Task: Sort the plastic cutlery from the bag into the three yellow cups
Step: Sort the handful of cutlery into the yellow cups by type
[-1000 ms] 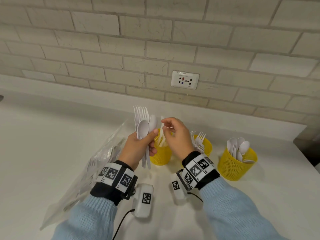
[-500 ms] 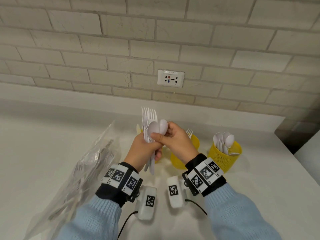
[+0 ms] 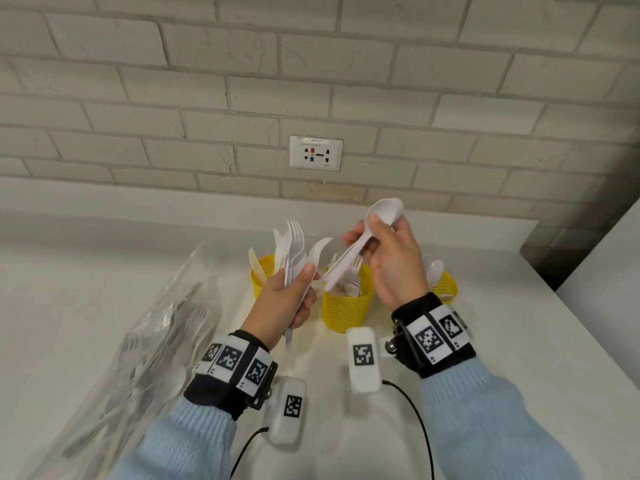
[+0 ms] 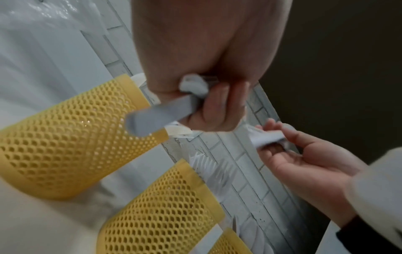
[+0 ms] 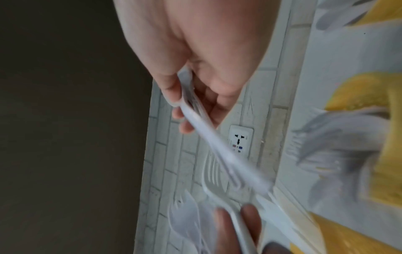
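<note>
Head camera is looking forward and down from above both hands, taking in the white counter (image 3: 485,341), the brick wall (image 3: 311,81) and the wall socket (image 3: 316,153). Left wrist camera is sitting very close behind the left hand (image 4: 206,68), facing the wall past 3 yellow cups (image 4: 76,137). Right wrist camera is hugging the right hand (image 5: 195,51) and sharing the socket with the head view.

White counter (image 3: 450,341) (cups (image 3: 346,308), bag (image 3: 152,341))
</note>
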